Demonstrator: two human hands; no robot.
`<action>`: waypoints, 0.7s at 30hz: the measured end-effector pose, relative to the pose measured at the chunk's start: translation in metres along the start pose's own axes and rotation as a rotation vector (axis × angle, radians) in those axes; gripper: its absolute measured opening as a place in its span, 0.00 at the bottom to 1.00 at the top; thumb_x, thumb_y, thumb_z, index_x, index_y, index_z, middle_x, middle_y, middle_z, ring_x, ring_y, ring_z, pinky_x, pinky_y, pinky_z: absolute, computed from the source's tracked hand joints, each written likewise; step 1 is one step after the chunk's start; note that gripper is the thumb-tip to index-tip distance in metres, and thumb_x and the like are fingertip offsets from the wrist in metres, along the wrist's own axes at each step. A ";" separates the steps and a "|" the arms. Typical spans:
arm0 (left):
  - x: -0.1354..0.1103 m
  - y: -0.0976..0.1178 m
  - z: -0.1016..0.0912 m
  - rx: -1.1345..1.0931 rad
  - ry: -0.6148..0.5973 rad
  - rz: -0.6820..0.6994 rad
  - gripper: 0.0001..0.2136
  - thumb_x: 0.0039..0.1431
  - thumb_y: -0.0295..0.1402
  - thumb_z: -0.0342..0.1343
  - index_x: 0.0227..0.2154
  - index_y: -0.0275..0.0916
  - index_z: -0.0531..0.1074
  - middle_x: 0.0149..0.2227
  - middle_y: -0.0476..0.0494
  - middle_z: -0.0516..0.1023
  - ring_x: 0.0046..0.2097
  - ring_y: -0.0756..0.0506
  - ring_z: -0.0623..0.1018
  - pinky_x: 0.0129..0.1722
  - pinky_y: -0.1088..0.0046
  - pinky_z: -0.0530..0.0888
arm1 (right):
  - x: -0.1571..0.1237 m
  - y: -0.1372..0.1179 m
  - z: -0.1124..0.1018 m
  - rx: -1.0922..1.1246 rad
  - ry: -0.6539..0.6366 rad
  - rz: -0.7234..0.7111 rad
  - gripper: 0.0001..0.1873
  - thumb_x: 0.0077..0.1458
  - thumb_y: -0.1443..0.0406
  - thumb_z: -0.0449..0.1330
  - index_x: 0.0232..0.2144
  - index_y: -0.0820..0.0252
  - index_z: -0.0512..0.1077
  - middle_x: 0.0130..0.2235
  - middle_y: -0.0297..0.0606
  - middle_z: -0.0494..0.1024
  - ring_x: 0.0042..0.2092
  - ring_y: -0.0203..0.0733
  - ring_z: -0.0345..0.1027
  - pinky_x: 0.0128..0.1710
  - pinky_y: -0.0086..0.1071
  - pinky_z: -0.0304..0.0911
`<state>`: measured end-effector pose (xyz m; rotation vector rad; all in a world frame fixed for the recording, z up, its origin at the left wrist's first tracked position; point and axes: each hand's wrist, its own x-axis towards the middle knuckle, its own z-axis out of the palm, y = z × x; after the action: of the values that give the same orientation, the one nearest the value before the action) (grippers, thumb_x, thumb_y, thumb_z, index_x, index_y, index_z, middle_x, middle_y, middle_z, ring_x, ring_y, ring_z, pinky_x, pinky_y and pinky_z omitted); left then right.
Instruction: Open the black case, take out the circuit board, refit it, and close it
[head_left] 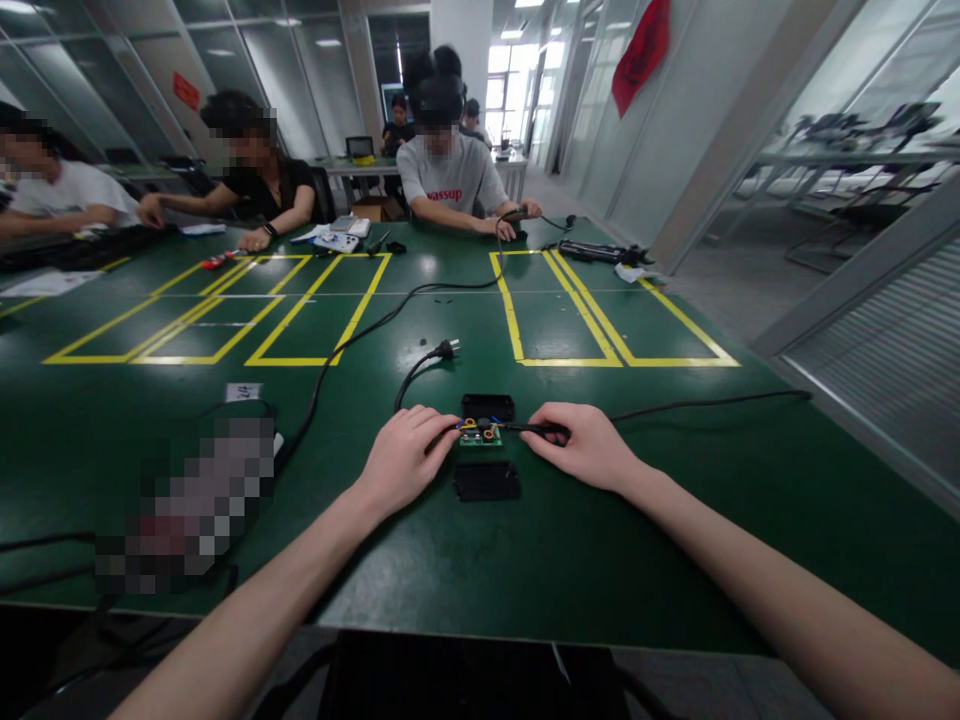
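A small green circuit board (481, 432) with coloured coils lies on the green table (525, 540), between two black case halves, one behind (487, 406) and one in front (487, 481). My left hand (409, 455) is curled, its fingertips pinching the black cable at the board's left end. My right hand (589, 445) is closed on the black cable (712, 404) that leaves the board's right end. The left cable ends in a loose plug (447, 349).
Yellow tape rectangles (570, 310) mark the table beyond. A blurred object (202, 500) and a small paper tag (243, 392) lie at left. Three people sit along the far side with tools, and another black cable (390, 318) runs across the table.
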<state>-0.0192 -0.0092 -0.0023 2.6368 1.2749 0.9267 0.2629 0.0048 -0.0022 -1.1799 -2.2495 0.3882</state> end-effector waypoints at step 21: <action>-0.006 0.005 -0.012 -0.299 -0.081 0.084 0.06 0.60 0.28 0.55 0.32 0.37 0.77 0.27 0.47 0.78 0.27 0.51 0.75 0.28 0.78 0.70 | -0.008 -0.008 -0.002 -0.031 0.120 -0.408 0.10 0.58 0.66 0.61 0.25 0.60 0.71 0.21 0.29 0.70 0.21 0.31 0.61 0.23 0.27 0.52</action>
<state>-0.0248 -0.0193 0.0057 2.4800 0.9323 0.9283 0.2627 -0.0065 0.0009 -0.7086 -2.3219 0.1174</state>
